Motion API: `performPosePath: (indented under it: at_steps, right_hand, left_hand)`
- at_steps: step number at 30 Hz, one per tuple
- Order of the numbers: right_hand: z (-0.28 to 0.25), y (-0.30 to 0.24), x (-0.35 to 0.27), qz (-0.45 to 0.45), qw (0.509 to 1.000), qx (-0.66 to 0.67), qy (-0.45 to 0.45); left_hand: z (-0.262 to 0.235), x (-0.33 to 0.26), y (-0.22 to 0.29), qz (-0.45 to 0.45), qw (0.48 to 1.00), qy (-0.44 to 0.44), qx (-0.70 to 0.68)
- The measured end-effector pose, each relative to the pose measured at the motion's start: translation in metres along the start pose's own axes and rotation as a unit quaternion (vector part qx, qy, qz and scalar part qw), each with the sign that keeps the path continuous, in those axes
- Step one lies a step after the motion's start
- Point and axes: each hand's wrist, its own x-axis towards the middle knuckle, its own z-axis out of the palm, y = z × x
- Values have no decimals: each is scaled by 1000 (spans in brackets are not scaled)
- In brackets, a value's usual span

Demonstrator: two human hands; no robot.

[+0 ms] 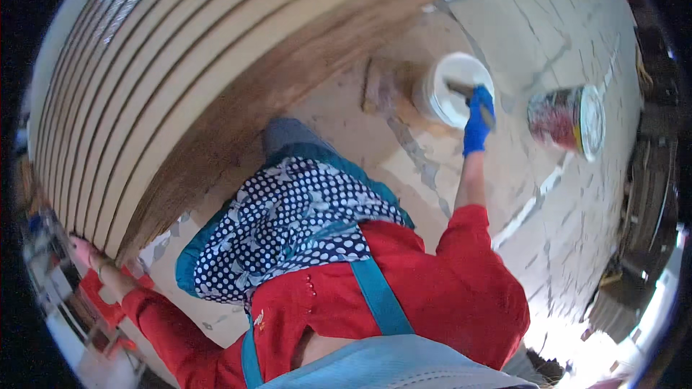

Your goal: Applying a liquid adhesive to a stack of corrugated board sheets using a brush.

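My right hand, in a blue glove, is closed around what looks like a brush. The brush's dark head reaches into a white bucket, and a short piece of its handle sticks out behind my fingers. White material coats the inside of the bucket. Far out at the left, my bare left hand is against the end of a tall stack of cream-coloured boards. Its fingers are small and partly hidden there, so their grip does not show.
A paint-smeared tin with a pale lid stands right of the bucket on the stained floor. The stack's rough brown side curves along my left. Something red lies below my left forearm. Dark stacked material lines the far right.
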Motion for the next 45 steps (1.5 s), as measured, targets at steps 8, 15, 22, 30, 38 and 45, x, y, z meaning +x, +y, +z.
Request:
performPosePath:
  at_steps: [8, 15, 22, 30, 38, 45]
  right_hand:
    - [-1, 14, -35, -143, 942, -253, -166]
    - [20, 21, 7, 156, 966, -63, -195]
    - [56, 18, 43, 78, 975, -109, -177]
    - [68, 17, 48, -125, 937, -254, -202]
    - [59, -82, 52, -205, 956, -197, -76]
    - [153, -306, 3, -539, 838, -78, 0]
  left_hand:
    - [-32, -59, 69, -68, 990, -52, 114]
    - [44, -51, 117, -68, 981, -179, 40]
    - [36, -45, 123, -111, 988, -103, -14]
    - [37, -55, 139, 58, 977, 44, 199]
    - [36, -43, 143, 85, 984, -144, 67]
    - [-54, -31, 53, -82, 994, -56, -40]
